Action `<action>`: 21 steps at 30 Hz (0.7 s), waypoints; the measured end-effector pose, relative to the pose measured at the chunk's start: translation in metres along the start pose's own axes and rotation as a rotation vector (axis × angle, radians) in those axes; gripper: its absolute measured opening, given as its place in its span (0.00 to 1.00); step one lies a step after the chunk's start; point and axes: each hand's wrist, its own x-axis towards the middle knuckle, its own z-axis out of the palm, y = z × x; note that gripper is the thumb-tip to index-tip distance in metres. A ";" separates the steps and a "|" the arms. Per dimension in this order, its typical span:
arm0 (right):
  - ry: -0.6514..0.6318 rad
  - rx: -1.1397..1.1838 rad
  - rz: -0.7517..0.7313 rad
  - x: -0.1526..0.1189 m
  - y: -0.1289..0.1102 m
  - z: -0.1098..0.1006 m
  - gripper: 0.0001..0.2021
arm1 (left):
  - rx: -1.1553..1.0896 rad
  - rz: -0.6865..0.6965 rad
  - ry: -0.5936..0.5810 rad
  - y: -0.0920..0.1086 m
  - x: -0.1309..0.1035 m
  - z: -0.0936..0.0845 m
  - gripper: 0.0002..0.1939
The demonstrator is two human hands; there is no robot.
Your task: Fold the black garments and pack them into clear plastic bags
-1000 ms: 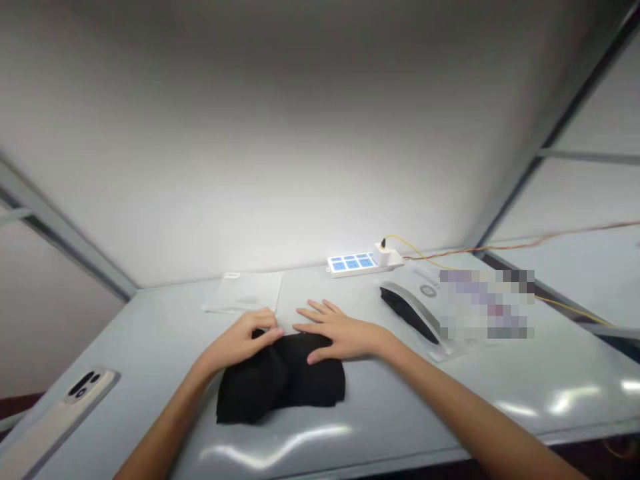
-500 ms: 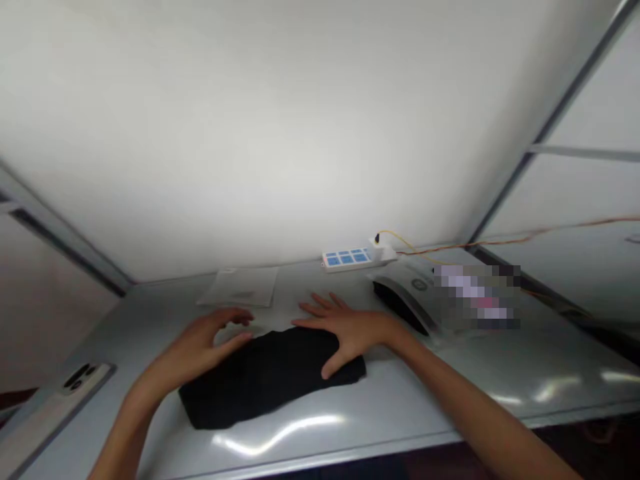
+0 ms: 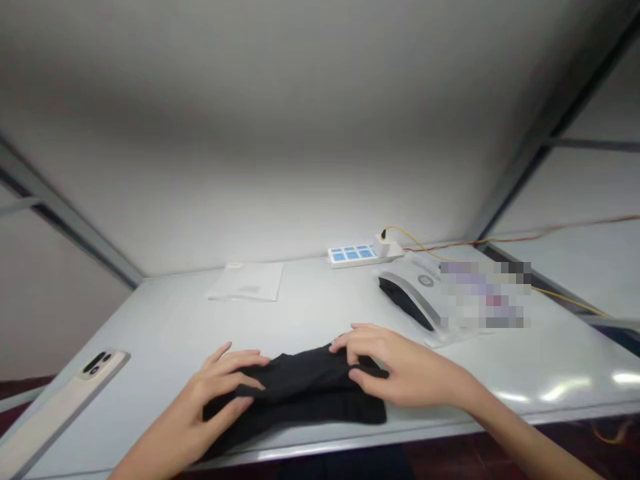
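A folded piece of black cloth (image 3: pixel 305 393) lies on the table near its front edge, with its upper layer turned over in a long fold. My left hand (image 3: pixel 215 393) is at the cloth's left end, thumb and fingers closed on the folded layer. At the other end, my right hand (image 3: pixel 385 363) has its thumb and curled fingers pinching the upper layer. The garment type cannot be made out.
A clear plastic bag (image 3: pixel 250 281) lies flat at the back. Right of it are a white power strip (image 3: pixel 353 255) with a plugged-in charger (image 3: pixel 382 246) and a printed plastic bag (image 3: pixel 417 277) with black contents. A pale phone-like object (image 3: pixel 65 407) lies at left.
The cloth has shifted toward the front edge and right in view, and its upper layer is now folded over. Both hands went from loosely spread to gripping it.
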 end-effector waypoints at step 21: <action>0.168 -0.427 0.182 0.020 0.033 0.086 0.32 | 0.542 0.123 0.101 -0.004 0.046 0.073 0.33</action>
